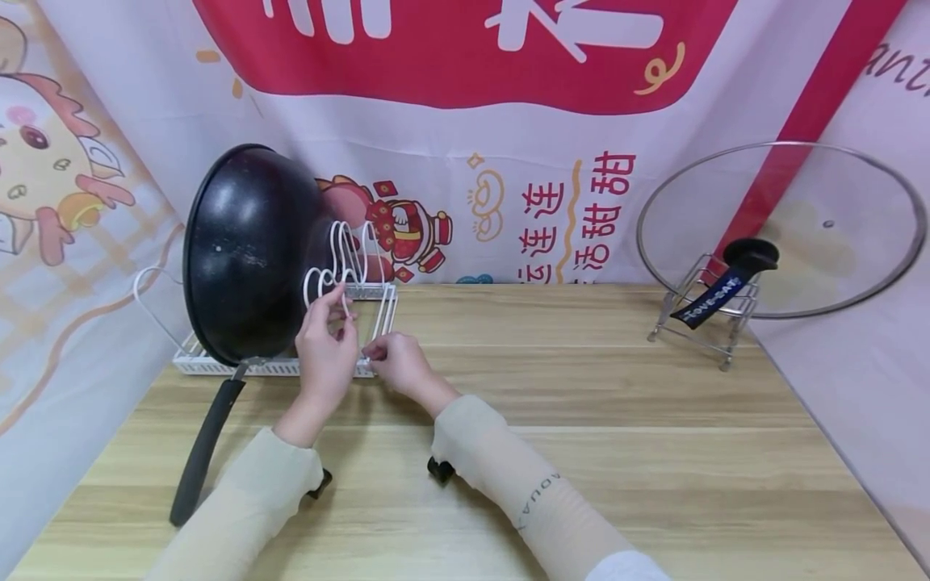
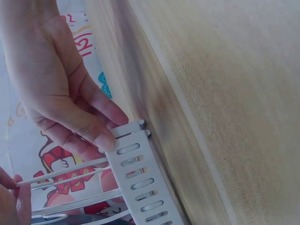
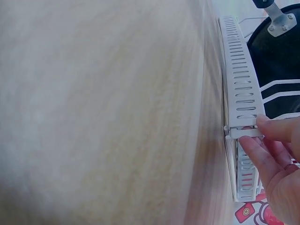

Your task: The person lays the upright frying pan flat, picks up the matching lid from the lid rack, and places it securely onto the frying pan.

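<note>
Leaning in the white rack [image 1: 272, 368] is a big black wok [image 1: 247, 242], up on its side, over the rack's left part. Its long black handle [image 1: 207, 452] pokes out past the rack's front edge, over the wood worktop [image 1: 567, 476]. Next, near the rack's right end, is the L hand [image 1: 327, 351], pinching a thin white wire loop [image 2: 70, 169] that's part of the rack, w/ thumb + fingers. The R hand [image 1: 403, 363] is lower, just beside it, gripping the rack's front R corner b/w thumb + fingers. The rack sits flat on the worktop. Behind the rack hangs a cloth [image 1: 450, 129] w/ red + white pics + words. Well to the R of the rack is a small wire stand [image 1: 743, 313]; a see-thru lid [image 1: 835, 230] w/ a black knob [image 1: 751, 254] is tipped up in it.
</note>
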`<action>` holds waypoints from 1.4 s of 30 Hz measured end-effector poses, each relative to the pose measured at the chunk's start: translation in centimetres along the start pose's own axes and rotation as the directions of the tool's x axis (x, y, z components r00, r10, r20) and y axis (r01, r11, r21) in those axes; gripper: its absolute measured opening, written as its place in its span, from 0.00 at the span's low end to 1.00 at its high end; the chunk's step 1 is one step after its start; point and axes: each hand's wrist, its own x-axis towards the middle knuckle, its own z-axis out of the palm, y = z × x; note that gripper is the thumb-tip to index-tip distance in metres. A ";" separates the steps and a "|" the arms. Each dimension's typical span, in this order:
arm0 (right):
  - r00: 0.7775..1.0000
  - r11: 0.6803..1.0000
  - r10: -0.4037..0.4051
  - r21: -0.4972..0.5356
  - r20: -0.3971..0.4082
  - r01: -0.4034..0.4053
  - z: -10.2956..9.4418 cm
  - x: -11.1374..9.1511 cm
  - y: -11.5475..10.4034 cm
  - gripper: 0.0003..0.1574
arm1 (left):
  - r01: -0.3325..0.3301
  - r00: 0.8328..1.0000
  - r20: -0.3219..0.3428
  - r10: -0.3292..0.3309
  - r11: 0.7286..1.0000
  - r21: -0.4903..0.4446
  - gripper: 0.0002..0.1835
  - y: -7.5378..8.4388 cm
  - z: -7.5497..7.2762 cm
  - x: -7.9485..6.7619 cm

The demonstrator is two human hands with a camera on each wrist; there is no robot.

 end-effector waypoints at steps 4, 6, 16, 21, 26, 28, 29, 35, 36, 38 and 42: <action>1.000 1.000 0.008 0.009 0.005 -0.008 0.1 0.0 0.0 0.10 | -0.003 1.000 -0.008 0.003 1.000 -0.006 0.25 0.0 -0.1 -0.1; 1.000 1.000 0.004 0.013 0.004 -0.004 0.2 0.0 0.0 0.10 | -0.006 1.000 -0.012 0.006 1.000 -0.011 0.25 -0.1 -0.1 0.0; 1.000 1.000 -0.005 -0.001 -0.005 0.005 0.0 -0.1 -0.1 0.10 | 0.002 1.000 -0.002 -0.003 1.000 -0.009 0.25 -0.1 0.0 0.0; 1.000 1.000 -0.010 -0.009 -0.005 0.010 -0.1 -0.1 -0.1 0.10 | 0.003 1.000 -0.003 -0.003 1.000 -0.013 0.25 -0.2 0.0 -0.1; 1.000 1.000 -0.002 -0.005 -0.011 0.002 -0.2 -0.2 0.0 0.11 | -0.002 1.000 -0.001 0.002 1.000 -0.017 0.25 -0.2 0.1 -0.1; 1.000 1.000 -0.001 -0.005 -0.012 0.001 -0.3 -0.2 0.0 0.11 | -0.006 1.000 0.000 0.006 1.000 -0.016 0.25 -0.1 0.1 -0.1; 1.000 1.000 -0.002 -0.005 -0.013 0.002 -0.3 -0.3 0.1 0.11 | -0.007 1.000 0.000 0.007 1.000 -0.014 0.25 0.0 0.1 -0.1; 1.000 1.000 0.014 0.014 -0.003 -0.014 -0.4 -0.5 0.2 0.11 | -0.004 1.000 0.007 0.004 1.000 -0.019 0.24 0.2 0.2 -0.3; 1.000 1.000 0.015 0.019 0.000 -0.015 -0.4 -0.5 0.3 0.11 | -0.004 1.000 0.006 0.004 1.000 -0.019 0.24 0.3 0.2 -0.4; 1.000 1.000 0.014 0.019 0.002 -0.014 -0.4 -0.6 0.3 0.11 | -0.004 1.000 0.004 0.004 1.000 -0.021 0.24 0.3 0.2 -0.5; 1.000 1.000 0.012 0.018 -0.006 -0.012 -0.5 -0.8 0.5 0.11 | -0.014 1.000 0.003 0.014 0.999 -0.029 0.24 0.4 0.3 -0.5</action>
